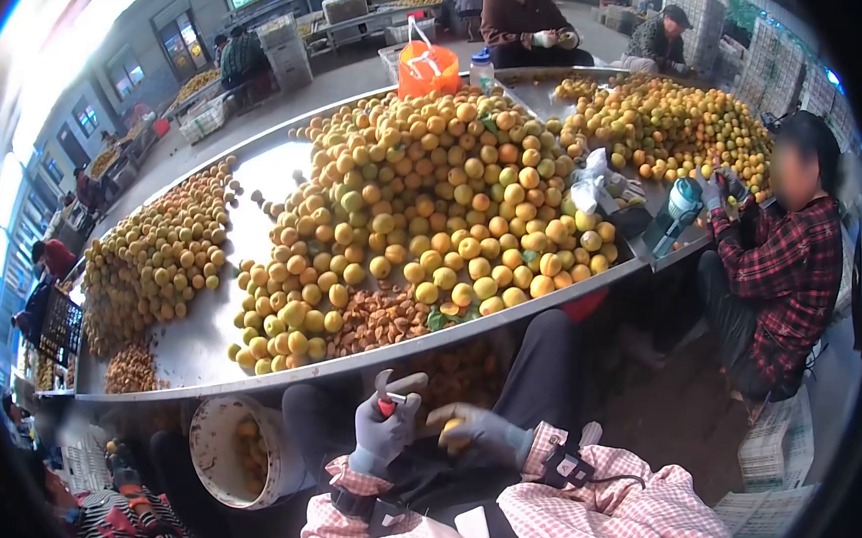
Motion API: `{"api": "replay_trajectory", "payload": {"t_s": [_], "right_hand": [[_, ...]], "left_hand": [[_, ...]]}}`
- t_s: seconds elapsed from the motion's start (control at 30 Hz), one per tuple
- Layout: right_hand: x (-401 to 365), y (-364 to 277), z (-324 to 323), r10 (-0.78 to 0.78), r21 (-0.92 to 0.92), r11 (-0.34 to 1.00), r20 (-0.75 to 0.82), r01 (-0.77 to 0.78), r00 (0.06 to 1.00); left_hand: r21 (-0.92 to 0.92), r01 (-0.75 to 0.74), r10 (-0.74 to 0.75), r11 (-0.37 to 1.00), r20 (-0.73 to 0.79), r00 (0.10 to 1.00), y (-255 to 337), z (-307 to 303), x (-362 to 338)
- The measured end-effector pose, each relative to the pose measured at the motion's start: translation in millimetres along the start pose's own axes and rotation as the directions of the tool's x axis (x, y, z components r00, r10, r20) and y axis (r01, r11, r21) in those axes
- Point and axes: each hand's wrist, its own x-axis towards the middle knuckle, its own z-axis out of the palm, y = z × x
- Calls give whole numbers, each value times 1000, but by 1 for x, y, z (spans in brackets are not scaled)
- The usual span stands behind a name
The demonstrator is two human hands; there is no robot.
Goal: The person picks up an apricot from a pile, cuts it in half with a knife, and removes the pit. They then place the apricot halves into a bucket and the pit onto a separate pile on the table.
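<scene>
My left hand point(384, 430), in a grey glove, is closed around a red-handled pliers-like tool point(385, 402) with curved metal jaws pointing up. Just to its right, my gloved right hand point(486, 433) grips a yellow-orange apricot point(452, 427), partly hidden by the fingers. Both hands are above my dark-trousered lap, apart from each other. Beyond them, a big heap of apricots point(425, 187) covers much of the metal table point(272, 171). A pile of brown apricot pits point(383, 320) lies near the table's front edge.
A white bucket point(213, 452) with apricot pieces inside stands left of my knees. An orange bucket point(430, 72), a plastic bag point(593, 183) and a teal bottle point(679, 213) are on the table. A co-worker in plaid point(773, 255) sits at the right; another person point(142, 506) is lower left.
</scene>
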Motion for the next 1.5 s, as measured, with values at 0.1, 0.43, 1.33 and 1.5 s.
{"api": "replay_trajectory", "payload": {"t_s": [0.1, 0.43, 1.33, 1.5], "right_hand": [[-20, -2, 35, 197, 424, 867, 188, -261, 962], [6, 46, 10, 111, 467, 849, 302, -248, 947], [-22, 4, 48, -114, -73, 991, -79, 109, 990], [-20, 6, 47, -154, -161, 977, -93, 138, 984]], "left_hand": [[-115, 86, -69, 990, 145, 987, 4, 7, -2], [-521, 144, 159, 841, 492, 856, -25, -16, 4], [-553, -119, 190, 824, 72, 979, -13, 14, -9], [-501, -254, 311, 827, 34, 950, -2, 16, 0]]}}
